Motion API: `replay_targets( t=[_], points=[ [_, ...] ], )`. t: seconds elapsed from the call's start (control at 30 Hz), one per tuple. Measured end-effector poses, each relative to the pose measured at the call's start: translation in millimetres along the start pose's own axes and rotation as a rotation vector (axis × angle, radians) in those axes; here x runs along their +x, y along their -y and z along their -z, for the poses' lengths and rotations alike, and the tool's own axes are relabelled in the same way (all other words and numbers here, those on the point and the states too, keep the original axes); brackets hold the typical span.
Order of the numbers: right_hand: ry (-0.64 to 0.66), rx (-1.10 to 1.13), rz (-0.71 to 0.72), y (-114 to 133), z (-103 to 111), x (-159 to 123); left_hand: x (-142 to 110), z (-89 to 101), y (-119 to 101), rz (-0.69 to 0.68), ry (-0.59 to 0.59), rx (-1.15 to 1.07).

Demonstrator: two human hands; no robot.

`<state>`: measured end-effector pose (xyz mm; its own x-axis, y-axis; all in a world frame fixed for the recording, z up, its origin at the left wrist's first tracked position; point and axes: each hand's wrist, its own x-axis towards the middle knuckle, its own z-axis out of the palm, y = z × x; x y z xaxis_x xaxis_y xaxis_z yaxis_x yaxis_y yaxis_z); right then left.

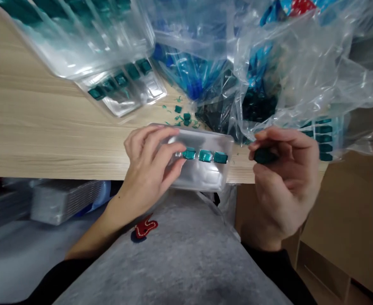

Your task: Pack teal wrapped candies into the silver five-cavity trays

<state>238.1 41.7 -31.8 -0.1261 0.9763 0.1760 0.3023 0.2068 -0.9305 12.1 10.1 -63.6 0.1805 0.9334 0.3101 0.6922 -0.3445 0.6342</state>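
A clear plastic tray (202, 180) lies at the table's front edge, its near side reaching past the edge. Three shiny green rectangular pieces (205, 156) sit in a row in it. My left hand (156, 156) is over the tray's left part, with thumb and forefinger closed on the leftmost green piece (190, 153). To the right of the tray, my right hand (284, 178) is raised, slightly blurred. Between its thumb and curled fingers it holds a darker green piece (264, 156), whose exact kind I cannot make out.
Green bits (186, 118) lie behind the tray. Filled clear trays (122, 84) are at the back left, another (324, 137) at the right. Clear plastic bags (300, 63) with blue and dark contents crowd the back. Stacked trays (62, 201) stand below left, a cardboard box (348, 212) below right.
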Motion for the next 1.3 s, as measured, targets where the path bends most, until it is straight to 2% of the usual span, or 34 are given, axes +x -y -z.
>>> replay_targets(
  t=[0.1, 0.23, 0.33, 0.4, 0.5, 0.57, 0.63, 0.8, 0.97, 1.03, 1.13, 1.2, 1.3],
  points=[
    [-0.042, 0.202, -0.081, -4.1, 0.7, -5.9, 1.2, 3.4, -0.8, -0.019, 0.009, 0.024],
    [-0.031, 0.211, -0.1, -4.4, -7.6, -7.9, 5.2, 6.9, 0.3, -0.007, 0.047, 0.049],
    [0.052, 0.238, -0.087, 0.7, -14.5, -7.7, 7.0, 9.0, 1.3, 0.019, 0.106, 0.037],
    [0.119, 0.323, -0.07, 5.1, -19.3, -8.3, 7.5, 9.6, -0.9, 0.004, 0.079, 0.012],
    [0.156, 0.402, -0.049, 10.8, -26.6, -10.7, 8.8, 9.3, -9.9, -0.056, -0.026, -0.078],
    [0.172, 0.386, -0.038, 13.9, -30.5, -12.6, 11.1, 9.3, -17.7, -0.14, -0.093, -0.099],
    [0.186, 0.365, -0.006, 16.2, -32.8, -14.2, 14.1, 10.0, -24.0, -0.188, -0.106, -0.061],
    [0.254, 0.387, 0.047, 18.8, -33.7, -15.5, 16.8, 13.6, -28.1, -0.147, -0.133, -0.057],
    [0.12, 0.209, 0.081, 17.4, -38.3, -14.0, 11.7, 16.2, -28.2, -0.082, -0.105, -0.236],
    [0.11, 0.191, 0.12, 15.9, -40.6, -13.6, 9.3, 19.2, -28.8, -0.024, -0.071, -0.345],
    [0.16, 0.244, 0.186, 13.8, -41.5, -14.3, 6.1, 28.3, -26.0, 0.086, 0.02, -0.53],
    [0.248, 0.267, 0.19, 13.9, -39.9, -15.6, 4.1, 37.0, -21.1, 0.099, 0.161, -0.613],
    [0.429, 0.291, 0.125, 16.0, -37.4, -18.3, -0.3, 49.6, -14.0, 0.066, 0.416, -0.678]
  ],
)
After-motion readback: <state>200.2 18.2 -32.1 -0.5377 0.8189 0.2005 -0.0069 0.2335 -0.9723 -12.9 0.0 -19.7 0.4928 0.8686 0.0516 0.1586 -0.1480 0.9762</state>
